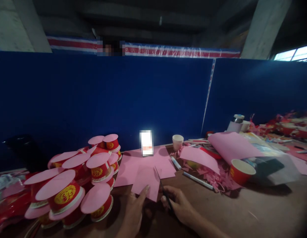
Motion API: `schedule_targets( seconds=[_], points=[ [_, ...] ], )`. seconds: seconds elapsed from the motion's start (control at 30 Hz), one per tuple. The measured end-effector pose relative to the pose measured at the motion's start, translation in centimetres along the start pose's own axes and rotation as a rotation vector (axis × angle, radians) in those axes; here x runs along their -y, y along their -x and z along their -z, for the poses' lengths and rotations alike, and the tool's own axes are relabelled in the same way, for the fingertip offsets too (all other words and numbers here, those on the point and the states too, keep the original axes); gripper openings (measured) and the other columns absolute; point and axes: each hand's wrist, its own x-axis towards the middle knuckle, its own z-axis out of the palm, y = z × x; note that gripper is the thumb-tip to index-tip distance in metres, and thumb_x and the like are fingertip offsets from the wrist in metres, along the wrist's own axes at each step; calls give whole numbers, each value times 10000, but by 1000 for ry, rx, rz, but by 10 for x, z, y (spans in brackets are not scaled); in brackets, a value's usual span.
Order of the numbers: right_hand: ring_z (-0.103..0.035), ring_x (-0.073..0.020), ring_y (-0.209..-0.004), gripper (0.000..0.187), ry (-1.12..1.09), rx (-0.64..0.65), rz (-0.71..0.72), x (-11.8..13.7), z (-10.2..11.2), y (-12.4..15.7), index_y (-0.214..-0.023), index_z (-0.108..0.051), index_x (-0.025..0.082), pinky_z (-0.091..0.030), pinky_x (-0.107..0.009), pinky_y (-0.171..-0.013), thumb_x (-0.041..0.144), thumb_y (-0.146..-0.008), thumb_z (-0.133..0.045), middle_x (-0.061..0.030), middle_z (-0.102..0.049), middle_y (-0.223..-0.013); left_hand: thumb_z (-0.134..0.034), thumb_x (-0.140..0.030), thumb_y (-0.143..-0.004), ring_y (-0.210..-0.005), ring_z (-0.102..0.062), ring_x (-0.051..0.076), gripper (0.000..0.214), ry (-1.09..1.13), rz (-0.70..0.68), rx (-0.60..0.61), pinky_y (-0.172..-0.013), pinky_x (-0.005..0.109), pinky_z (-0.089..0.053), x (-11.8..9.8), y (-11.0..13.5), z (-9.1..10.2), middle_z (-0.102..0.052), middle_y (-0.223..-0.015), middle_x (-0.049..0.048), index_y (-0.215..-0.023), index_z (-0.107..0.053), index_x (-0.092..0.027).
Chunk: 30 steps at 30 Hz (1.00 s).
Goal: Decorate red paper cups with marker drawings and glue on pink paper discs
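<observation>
My left hand [133, 208] pinches the lower edge of a pink paper sheet [146, 180] held just above the brown table [255, 211]. My right hand [178, 205] grips dark scissors [163, 188], whose blades point up into the right side of that sheet. Both hands are closed, low in the middle of the view. More pink sheets [133, 163] lie flat behind the held one.
A heap of red paper cups capped with pink discs [76, 178] fills the left. A lit phone [146, 142], a white cup [177, 142], markers [198, 180], pink scraps [215, 180], an upright red cup [241, 171] and a plastic bag [269, 165] lie right. A blue partition [119, 99] stands behind.
</observation>
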Motion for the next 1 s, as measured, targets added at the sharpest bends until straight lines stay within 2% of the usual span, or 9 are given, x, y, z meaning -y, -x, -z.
schedule_targets(
  seconds=[0.2,0.3,0.47,0.77,0.87,0.93,1.0],
  points=[
    [-420,-75,-545,244,-6,1,4,2,1,1,-907,-656,143,-349,-179,-505,354,-784,-644,33,-505,-630,-810,-308,-548,-817,-682,229,520,43,-15,-33,-726,302,-528,-8,8,-7,-729,-875,86,-1007,-641,-133],
    [-423,-80,-545,262,2,12,-10,2,2,1,-947,-659,147,-362,-188,-515,354,-789,-637,28,-517,-635,-814,-305,-535,-788,-685,230,500,53,5,2,-717,309,-532,-11,9,-9,-731,-832,78,-976,-656,-130],
    [-416,-81,-528,282,20,-3,-26,4,3,0,-984,-657,150,-360,-190,-501,344,-780,-644,33,-500,-603,-792,-326,-575,-871,-672,228,478,63,-7,32,-780,308,-518,-5,2,-5,-727,-907,86,-992,-652,-138],
    [-404,-74,-521,299,49,-8,-37,5,3,1,-981,-658,151,-352,-182,-485,375,-785,-630,24,-526,-629,-737,-357,-662,-765,-685,213,381,35,34,50,-640,278,-530,-2,2,-2,-718,-846,61,-954,-605,-151],
    [-402,-73,-516,308,46,-15,-40,5,3,1,-992,-654,153,-361,-187,-494,376,-781,-638,33,-509,-606,-728,-349,-673,-748,-681,204,342,27,41,47,-637,281,-528,-3,3,-3,-716,-831,53,-928,-603,-159],
    [-418,-78,-529,326,52,-3,-38,5,4,2,-1013,-650,153,-374,-193,-505,379,-778,-641,23,-533,-632,-728,-347,-668,-753,-678,207,333,33,36,62,-652,291,-528,-4,4,-3,-716,-825,59,-908,-612,-147],
    [-447,-86,-555,353,55,3,-32,6,3,2,-1033,-645,152,-387,-199,-514,389,-772,-645,2,-574,-693,-746,-337,-641,-764,-675,215,352,35,24,29,-678,304,-527,-4,4,-4,-716,-827,71,-900,-629,-129]
  ],
)
